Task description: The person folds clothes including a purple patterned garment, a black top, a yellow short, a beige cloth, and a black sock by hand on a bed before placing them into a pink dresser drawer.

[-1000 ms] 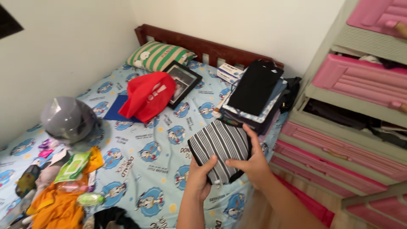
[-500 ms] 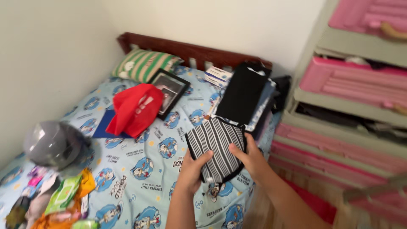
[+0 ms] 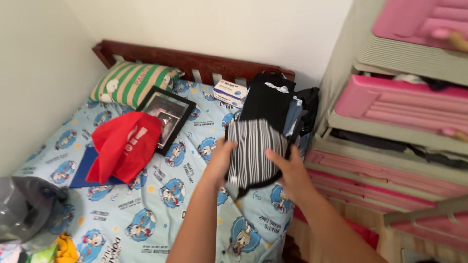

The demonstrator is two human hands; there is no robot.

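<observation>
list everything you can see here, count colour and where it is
striped cloth: 1, black and white, folded, held above the bed's right edge
folded pile: 1, black and blue, on bed by the drawers
small box: 1, white and blue, near the headboard
picture frame: 1, black, mid bed
red bag: 1, on a blue folder
pillow: 1, green striped, bed head
helmet: 1, grey, lower left
drawers: pink fronts, right
left hand: grips the cloth's left side
right hand: grips its right side

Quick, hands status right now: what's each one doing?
Left hand: closed on the left edge of the folded striped cloth.
Right hand: closed on the same cloth's right edge, held above the bed.
</observation>
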